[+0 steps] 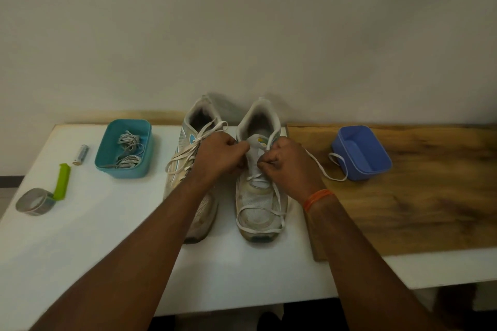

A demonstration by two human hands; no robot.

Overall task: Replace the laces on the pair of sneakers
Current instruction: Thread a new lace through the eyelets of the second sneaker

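Two worn white sneakers stand side by side on the white table, toes toward me. The left sneaker [188,169] is laced with a white lace, and my left forearm crosses over it. The right sneaker [259,196] is partly laced; its white lace [271,209] loops loosely over the toe and trails right toward the blue tub. My left hand [220,154] and my right hand [286,164] are both curled over the right sneaker's tongue, each pinching the lace near the upper eyelets.
A teal tub [105,158] with bundled grey laces sits left of the sneakers. A blue tub [376,158] stands on a wooden board [416,209] at the right. A battery [80,154], a green clip [62,181] and a tape roll [33,201] lie at the far left.
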